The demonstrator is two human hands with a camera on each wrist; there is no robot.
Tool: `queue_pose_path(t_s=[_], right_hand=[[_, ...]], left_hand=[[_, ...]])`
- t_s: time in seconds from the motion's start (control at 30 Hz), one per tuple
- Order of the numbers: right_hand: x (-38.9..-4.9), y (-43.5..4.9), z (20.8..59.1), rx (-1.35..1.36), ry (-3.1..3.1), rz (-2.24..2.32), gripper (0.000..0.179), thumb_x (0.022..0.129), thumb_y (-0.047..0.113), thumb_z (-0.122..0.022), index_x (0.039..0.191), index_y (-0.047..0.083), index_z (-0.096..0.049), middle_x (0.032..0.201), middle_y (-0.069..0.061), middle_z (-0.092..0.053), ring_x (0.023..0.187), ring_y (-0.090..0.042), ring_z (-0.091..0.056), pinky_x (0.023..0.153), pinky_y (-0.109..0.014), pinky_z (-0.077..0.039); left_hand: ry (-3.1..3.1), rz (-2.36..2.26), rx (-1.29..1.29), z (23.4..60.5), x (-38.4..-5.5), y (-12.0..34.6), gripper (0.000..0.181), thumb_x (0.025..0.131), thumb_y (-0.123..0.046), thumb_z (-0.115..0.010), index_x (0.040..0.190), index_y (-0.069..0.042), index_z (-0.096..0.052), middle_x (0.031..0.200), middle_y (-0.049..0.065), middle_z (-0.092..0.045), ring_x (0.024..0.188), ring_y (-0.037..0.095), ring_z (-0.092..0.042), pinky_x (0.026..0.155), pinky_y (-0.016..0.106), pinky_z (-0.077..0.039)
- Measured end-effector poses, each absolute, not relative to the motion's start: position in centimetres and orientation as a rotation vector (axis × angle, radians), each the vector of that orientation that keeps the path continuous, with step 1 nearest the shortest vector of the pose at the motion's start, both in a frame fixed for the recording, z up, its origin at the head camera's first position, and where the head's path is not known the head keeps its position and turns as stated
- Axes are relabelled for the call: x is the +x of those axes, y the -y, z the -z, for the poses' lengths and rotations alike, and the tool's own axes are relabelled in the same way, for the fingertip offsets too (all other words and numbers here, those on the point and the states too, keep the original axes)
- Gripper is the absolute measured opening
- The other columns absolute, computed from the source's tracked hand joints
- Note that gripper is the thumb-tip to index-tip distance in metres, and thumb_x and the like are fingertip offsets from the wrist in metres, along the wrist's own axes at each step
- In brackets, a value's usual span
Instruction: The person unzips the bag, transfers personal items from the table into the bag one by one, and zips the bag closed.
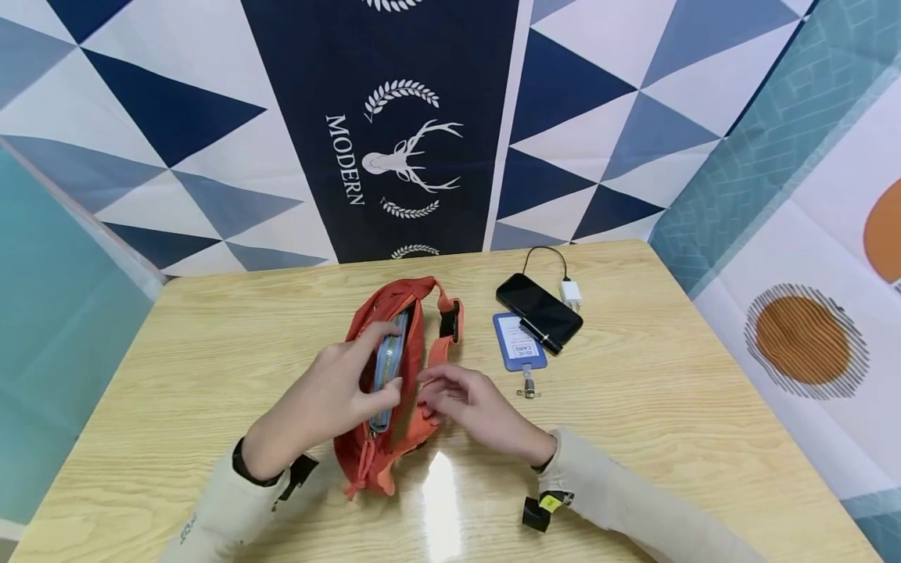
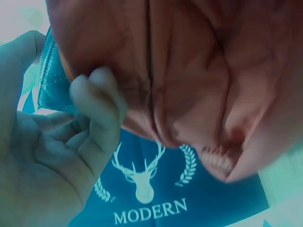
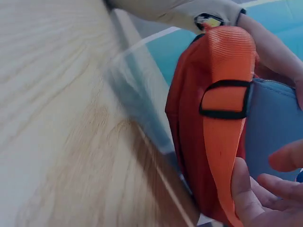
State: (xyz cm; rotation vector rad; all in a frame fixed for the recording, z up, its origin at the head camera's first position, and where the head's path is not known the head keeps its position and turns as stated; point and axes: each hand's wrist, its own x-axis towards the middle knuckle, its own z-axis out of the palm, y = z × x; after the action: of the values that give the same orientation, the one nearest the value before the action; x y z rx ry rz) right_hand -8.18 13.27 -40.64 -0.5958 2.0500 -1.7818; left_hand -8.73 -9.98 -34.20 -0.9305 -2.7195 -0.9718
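A red waist bag [image 1: 352, 461] with an orange strap [image 3: 221, 156] and black buckle [image 1: 449, 322] stands on the table with its zipped mouth open. Out of that mouth shows a blue zip wallet [image 1: 389, 361]. My left hand [image 1: 338, 391] grips the wallet, thumb and forefinger at its two ends; in the left wrist view the other fingers [image 2: 97, 104] curl beside the bag. On the bag's strap side, my right hand [image 1: 468, 403] holds the bag's edge, its thumb [image 3: 241, 177] against the strap. The wallet's lower part is hidden inside the bag.
To the right lie a black phone [image 1: 538, 301], a white charger plug [image 1: 571, 293] with a black cable, a blue ID card holder [image 1: 517, 344] with a metal clip, and a short black stick-like item [image 1: 540, 336]. A patterned cloth wall [image 1: 422, 156] stands behind the table [image 1: 669, 391].
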Motion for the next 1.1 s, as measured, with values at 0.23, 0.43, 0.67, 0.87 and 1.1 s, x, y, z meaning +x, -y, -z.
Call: queue_pose_path(t_s=[0.23,0.43,0.67,0.87,1.1], right_hand=[[-8.1,-12.8,40.0,-0.961,-2.437,1.478,0.034,0.099,0.008,-0.058,0.133,0.009,-0.061,0.107,-0.002,-0.068,0.091,-0.014,-0.065,0.078,-0.028,-0.054],[-8.1,-12.4,40.3,-1.409,-2.855,0.849,0.024,0.094,0.022,-0.069,0.116,0.015,-0.071,0.109,0.003,-0.059,0.101,-0.011,-0.047,0.083,-0.026,-0.045],[-8.6,-12.1,40.8,-1.62,-2.882,0.753,0.012,0.095,0.018,-0.067,0.106,0.016,-0.072,0.111,0.004,-0.067,0.12,-0.015,-0.051,0.107,-0.033,-0.038],[-8.8,-12.5,41.1,-1.658,-2.807,0.835,0.008,0.091,0.011,-0.058,0.096,0.014,-0.063,0.102,0.004,-0.064,0.113,-0.015,-0.055,0.101,-0.032,-0.039],[-8.2,-12.1,41.0,-1.589,-2.807,0.95,0.015,0.093,0.012,-0.063,0.108,0.01,-0.062,0.106,0.002,-0.06,0.105,-0.013,-0.052,0.093,-0.029,-0.045]], left_hand=[[2.76,1.065,-0.931,33.5,-8.8,10.5,0.056,0.084,-0.022,-0.066,0.136,-0.019,-0.047,0.078,-0.005,-0.062,0.057,0.004,-0.057,0.052,0.023,-0.05],[2.769,1.042,-0.947,33.6,-8.8,10.2,0.054,0.085,-0.025,-0.068,0.135,-0.019,-0.048,0.073,-0.005,-0.061,0.058,0.004,-0.055,0.052,0.023,-0.048],[2.759,0.98,-0.982,33.8,-8.6,10.1,0.054,0.087,-0.028,-0.069,0.135,-0.018,-0.047,0.068,-0.008,-0.055,0.055,0.004,-0.05,0.052,0.023,-0.045],[2.794,0.904,-1.035,33.7,-8.3,10.1,0.058,0.094,-0.034,-0.067,0.142,-0.014,-0.043,0.069,-0.006,-0.053,0.053,0.004,-0.047,0.052,0.023,-0.045],[2.728,0.818,-1.083,34.3,-8.7,10.3,0.063,0.096,-0.035,-0.066,0.146,-0.007,-0.039,0.07,-0.005,-0.05,0.056,0.005,-0.049,0.058,0.021,-0.047]])
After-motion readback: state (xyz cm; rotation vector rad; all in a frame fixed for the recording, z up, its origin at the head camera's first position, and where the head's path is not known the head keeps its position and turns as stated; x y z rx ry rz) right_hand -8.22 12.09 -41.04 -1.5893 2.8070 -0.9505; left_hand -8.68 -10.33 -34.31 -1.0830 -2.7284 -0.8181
